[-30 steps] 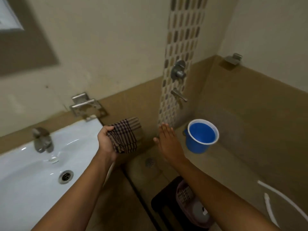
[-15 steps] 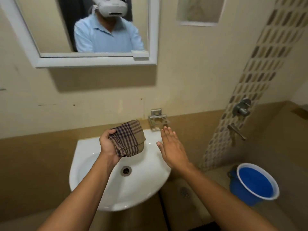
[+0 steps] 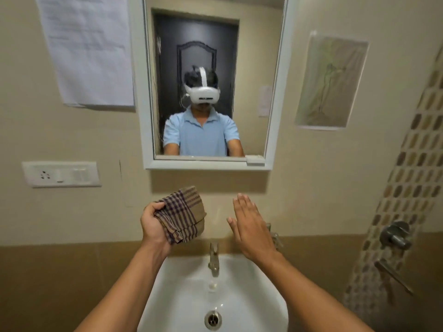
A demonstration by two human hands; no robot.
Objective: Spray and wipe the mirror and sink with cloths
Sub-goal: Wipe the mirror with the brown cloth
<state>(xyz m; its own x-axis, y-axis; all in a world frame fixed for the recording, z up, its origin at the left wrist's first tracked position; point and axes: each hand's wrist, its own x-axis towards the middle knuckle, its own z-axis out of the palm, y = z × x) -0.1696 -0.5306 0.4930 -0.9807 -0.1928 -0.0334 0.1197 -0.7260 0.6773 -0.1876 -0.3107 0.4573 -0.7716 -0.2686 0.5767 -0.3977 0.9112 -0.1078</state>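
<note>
While both arms reached out over the sink (image 3: 251,305), the left hand (image 3: 154,226) gripped a checked cloth (image 3: 183,213) — its fingers (image 3: 153,207) curled round the bunched fabric, which fanned out to their right. The right hand (image 3: 251,231) was held flat and edge-on, its fingers (image 3: 242,206) straight and pressed together, holding nothing. Between the two hands and just below them stood the tap (image 3: 214,259), with the drain (image 3: 212,319) lower still. Above both sets of fingers hung the mirror (image 3: 278,92) — well apart from them, reflecting a person in a headset.
</note>
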